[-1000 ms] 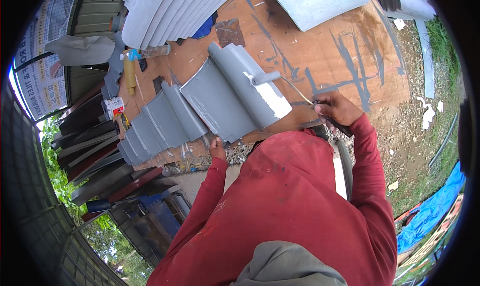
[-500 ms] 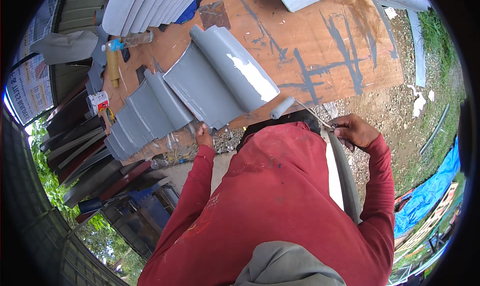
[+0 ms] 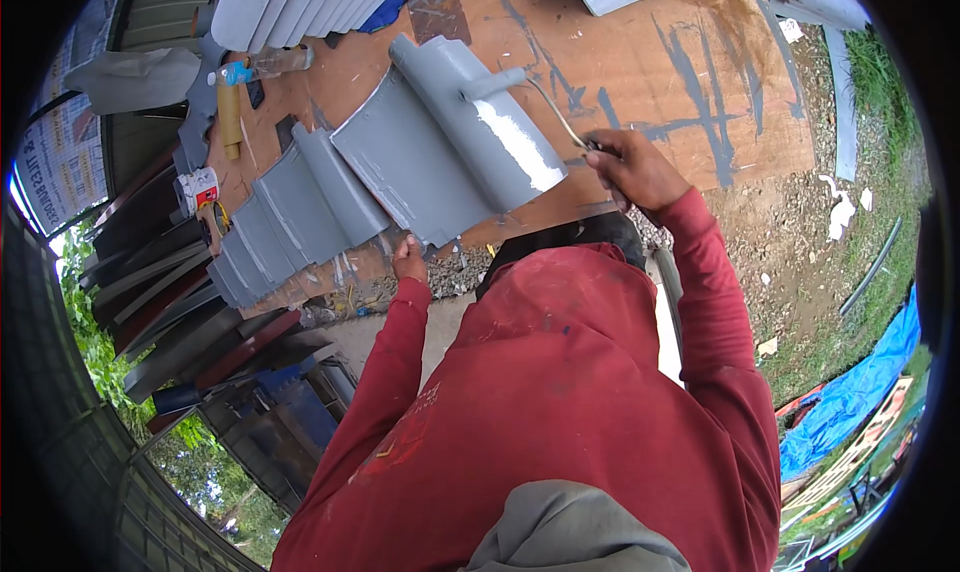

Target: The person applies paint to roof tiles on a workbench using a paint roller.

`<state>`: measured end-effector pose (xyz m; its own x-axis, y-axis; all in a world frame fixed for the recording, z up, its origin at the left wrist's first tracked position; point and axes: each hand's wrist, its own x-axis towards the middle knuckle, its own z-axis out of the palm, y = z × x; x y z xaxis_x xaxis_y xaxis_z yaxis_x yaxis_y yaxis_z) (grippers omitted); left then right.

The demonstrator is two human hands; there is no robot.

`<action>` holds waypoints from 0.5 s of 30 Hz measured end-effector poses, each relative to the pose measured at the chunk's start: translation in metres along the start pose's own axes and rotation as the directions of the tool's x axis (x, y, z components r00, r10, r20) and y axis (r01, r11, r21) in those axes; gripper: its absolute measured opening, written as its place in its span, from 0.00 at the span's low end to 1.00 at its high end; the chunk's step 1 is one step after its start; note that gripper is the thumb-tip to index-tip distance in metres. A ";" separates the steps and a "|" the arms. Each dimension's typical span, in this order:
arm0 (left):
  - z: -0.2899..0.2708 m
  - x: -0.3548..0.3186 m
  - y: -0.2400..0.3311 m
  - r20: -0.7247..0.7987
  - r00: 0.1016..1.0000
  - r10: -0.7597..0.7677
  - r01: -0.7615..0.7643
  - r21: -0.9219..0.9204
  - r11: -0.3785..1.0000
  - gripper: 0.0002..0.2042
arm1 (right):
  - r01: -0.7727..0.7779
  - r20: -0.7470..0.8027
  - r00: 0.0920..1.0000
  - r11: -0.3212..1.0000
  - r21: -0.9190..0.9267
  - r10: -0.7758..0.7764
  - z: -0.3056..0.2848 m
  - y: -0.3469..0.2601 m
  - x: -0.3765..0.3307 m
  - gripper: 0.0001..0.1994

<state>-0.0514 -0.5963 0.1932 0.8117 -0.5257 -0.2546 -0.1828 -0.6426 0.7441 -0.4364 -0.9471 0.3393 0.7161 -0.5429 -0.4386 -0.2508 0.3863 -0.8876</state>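
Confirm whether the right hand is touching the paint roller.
Touching. The head view shows the right hand closed around the handle end of the paint roller, with the bent wire frame running out from the grip.

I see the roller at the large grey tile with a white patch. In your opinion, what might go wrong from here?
1. The white patch on the large grey tile could end up uneven if the roller, held by the right hand, misses part of it.
2. The left hand is close to the tile's lower corner, so it might get smeared.
3. Pressing hard might shift the tile, which lies near the table's edge.
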 end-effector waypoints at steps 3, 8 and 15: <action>-0.001 -0.002 0.006 -0.050 0.999 -0.016 0.017 0.037 0.999 0.19 | 0.069 -0.060 0.996 0.996 -0.050 -0.072 0.022 -0.015 0.038 0.13; 0.003 -0.004 0.006 -0.058 0.998 -0.007 0.002 -0.089 0.996 0.19 | 0.078 -0.057 0.995 0.986 -0.145 -0.087 0.017 -0.003 -0.008 0.14; 0.000 -0.002 -0.006 -0.076 0.997 0.000 0.004 0.055 0.998 0.19 | -0.115 -0.045 0.993 0.932 -0.343 0.106 -0.012 0.028 -0.135 0.17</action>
<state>-0.0523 -0.5914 0.1897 0.8513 -0.4821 -0.2069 -0.2098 -0.6743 0.7081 -0.5481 -0.8723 0.3725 0.6556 -0.5315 -0.5364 -0.5399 0.1667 -0.8251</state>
